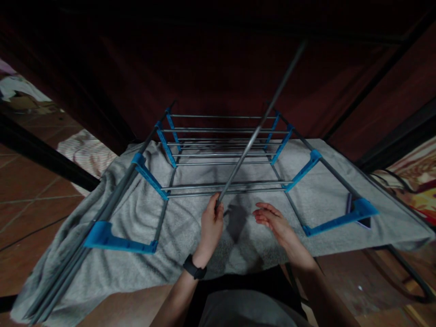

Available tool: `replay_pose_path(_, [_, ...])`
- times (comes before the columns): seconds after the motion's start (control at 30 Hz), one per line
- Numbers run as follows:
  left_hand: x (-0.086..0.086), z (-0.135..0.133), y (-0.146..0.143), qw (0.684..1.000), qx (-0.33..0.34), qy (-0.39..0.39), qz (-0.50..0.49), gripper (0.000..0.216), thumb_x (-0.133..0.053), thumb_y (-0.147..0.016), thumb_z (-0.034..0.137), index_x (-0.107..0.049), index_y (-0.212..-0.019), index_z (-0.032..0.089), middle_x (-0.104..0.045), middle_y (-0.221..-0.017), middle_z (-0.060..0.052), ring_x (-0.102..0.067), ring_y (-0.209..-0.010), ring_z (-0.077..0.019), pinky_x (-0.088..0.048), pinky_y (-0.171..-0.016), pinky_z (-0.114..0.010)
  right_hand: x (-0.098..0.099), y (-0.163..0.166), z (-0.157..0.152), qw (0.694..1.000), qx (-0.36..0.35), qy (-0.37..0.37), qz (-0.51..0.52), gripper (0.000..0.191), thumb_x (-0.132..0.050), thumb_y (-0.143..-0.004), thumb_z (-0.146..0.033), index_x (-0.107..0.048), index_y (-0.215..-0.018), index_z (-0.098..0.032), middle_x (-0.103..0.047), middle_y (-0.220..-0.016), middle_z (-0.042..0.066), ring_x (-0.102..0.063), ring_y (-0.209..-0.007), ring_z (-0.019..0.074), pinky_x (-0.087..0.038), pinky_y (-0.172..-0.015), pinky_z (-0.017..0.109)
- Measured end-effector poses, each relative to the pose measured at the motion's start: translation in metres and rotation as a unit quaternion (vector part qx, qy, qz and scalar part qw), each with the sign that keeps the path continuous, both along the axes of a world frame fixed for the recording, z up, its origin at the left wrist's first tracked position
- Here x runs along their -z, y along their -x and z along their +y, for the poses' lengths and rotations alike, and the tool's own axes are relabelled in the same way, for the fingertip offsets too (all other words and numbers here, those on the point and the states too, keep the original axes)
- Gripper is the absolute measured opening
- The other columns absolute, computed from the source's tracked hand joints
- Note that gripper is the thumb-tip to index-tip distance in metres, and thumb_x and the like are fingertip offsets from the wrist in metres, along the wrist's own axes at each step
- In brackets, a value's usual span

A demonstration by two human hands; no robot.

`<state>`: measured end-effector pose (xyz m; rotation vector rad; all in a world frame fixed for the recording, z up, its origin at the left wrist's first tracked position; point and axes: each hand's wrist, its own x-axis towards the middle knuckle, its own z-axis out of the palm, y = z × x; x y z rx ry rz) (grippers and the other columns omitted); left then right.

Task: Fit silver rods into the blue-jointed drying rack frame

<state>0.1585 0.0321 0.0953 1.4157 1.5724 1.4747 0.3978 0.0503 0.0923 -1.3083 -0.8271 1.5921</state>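
Note:
My left hand (211, 218), with a dark watch on its wrist, is closed around the lower end of a long grey metal rod (250, 143). The rod slants up and away to the right, over the rack. My right hand (270, 219) hovers to the right of it with fingers apart, holding nothing. Ahead lies a partly assembled metal rack with blue plastic brackets (150, 179) and several crossbars (221, 131). Its nearest bracket pair, a left bracket (119, 240) and a right bracket (344, 220), has no crossbar between them.
A grey blanket (190, 245) covers the surface under the rack. Several loose rods (64, 272) lie at the left. A phone-like dark object (365, 221) is partly hidden by the right bracket. A dark red panel (211, 72) stands behind; tiled floor (30, 190) shows at left.

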Motion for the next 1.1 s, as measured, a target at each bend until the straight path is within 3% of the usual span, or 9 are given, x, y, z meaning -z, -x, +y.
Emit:
replay_pose_path(0.13, [0.010,-0.006,0.017,0.998,-0.030,0.019,0.047,0.028,-0.060,-0.098,0.033,-0.074,-0.121,0.025,-0.080,-0.110,-0.009,-0.074,-0.098,-0.0257,-0.058,-0.093,-0.041,-0.006,-0.004,0.007,0.999,0.039,-0.013,0.014,0.050,-0.097,-0.062,-0.045,-0.079,-0.103,-0.022,-0.083,-0.090,0.008,-0.074,-0.080,0.0212,-0.059,-0.082,0.036])
replay_pose_path(0.5, [0.040,-0.023,0.069,0.972,-0.052,0.023,0.228,0.028,-0.057,-0.098,0.040,-0.079,-0.107,0.025,-0.082,-0.100,-0.009,-0.076,-0.093,-0.0311,-0.058,-0.088,-0.046,-0.015,-0.004,0.026,0.993,0.099,-0.059,0.030,0.042,-0.093,-0.068,-0.041,-0.076,-0.102,-0.026,-0.084,-0.099,0.004,-0.076,-0.084,0.0190,-0.062,-0.077,0.032])
replay_pose_path(0.77, [0.047,-0.024,0.086,0.949,-0.061,0.005,0.308,0.029,-0.053,-0.099,0.036,-0.080,-0.109,0.026,-0.082,-0.100,-0.008,-0.076,-0.096,-0.0323,-0.055,-0.087,-0.045,-0.023,-0.008,0.052,0.980,0.143,-0.101,0.091,0.035,-0.088,-0.076,-0.030,-0.071,-0.107,-0.027,-0.083,-0.106,0.003,-0.079,-0.090,0.0189,-0.066,-0.079,0.030])
replay_pose_path(0.97, [0.051,-0.022,0.095,0.940,-0.054,0.002,0.336,0.031,-0.053,-0.099,0.036,-0.080,-0.110,0.026,-0.083,-0.101,-0.009,-0.076,-0.099,-0.0340,-0.054,-0.088,-0.046,-0.021,-0.016,0.068,0.974,0.156,-0.098,0.133,0.030,-0.088,-0.075,-0.025,-0.068,-0.097,-0.026,-0.079,-0.088,-0.001,-0.079,-0.083,0.0176,-0.068,-0.080,0.029])
replay_pose_path(1.1, [0.053,-0.021,0.098,0.939,-0.052,0.001,0.339,0.030,-0.053,-0.099,0.035,-0.079,-0.110,0.027,-0.083,-0.103,-0.008,-0.076,-0.102,-0.0337,-0.053,-0.089,-0.046,-0.018,-0.018,0.074,0.975,0.152,-0.103,0.127,0.025,-0.087,-0.078,-0.024,-0.066,-0.092,-0.027,-0.081,-0.093,0.000,-0.078,-0.082,0.0176,-0.068,-0.082,0.031])
